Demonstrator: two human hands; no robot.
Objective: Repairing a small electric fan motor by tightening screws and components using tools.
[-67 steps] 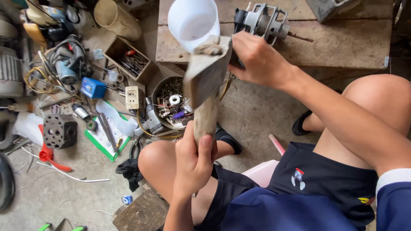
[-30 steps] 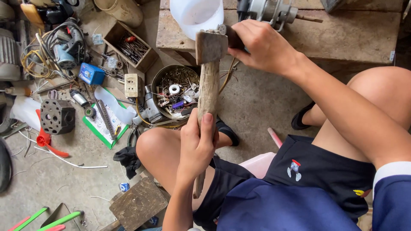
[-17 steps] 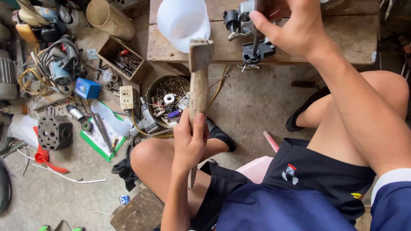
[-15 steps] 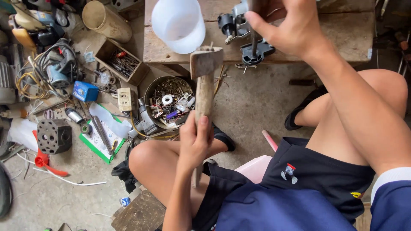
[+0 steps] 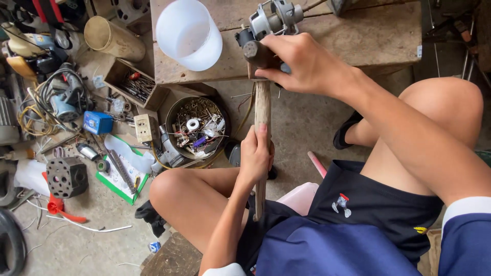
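**Hammer at the motor, cluttered floor shop**

Concrete floor, parts strewn everywhere; low wooden bench (image 5: 358,41) ahead of a seated person. Left hand (image 5: 255,158) closed fully around the wooden handle of a hammer (image 5: 262,110), gripping about mid-handle, head up at the bench edge. Right hand (image 5: 302,64) curled over the hammer head and the near end of a small electric motor (image 5: 273,20) standing on the bench; fingers wrapped, exact hold under the palm hidden. White plastic cup (image 5: 189,33) sits just beside the motor. Round tin of screws and scraps (image 5: 199,125) on the floor below.

Risks, as judged: right fingers lie at the strike point, so any blow could pinch them. Motor looks unclamped; a knock could tip it or the cup off the edge.
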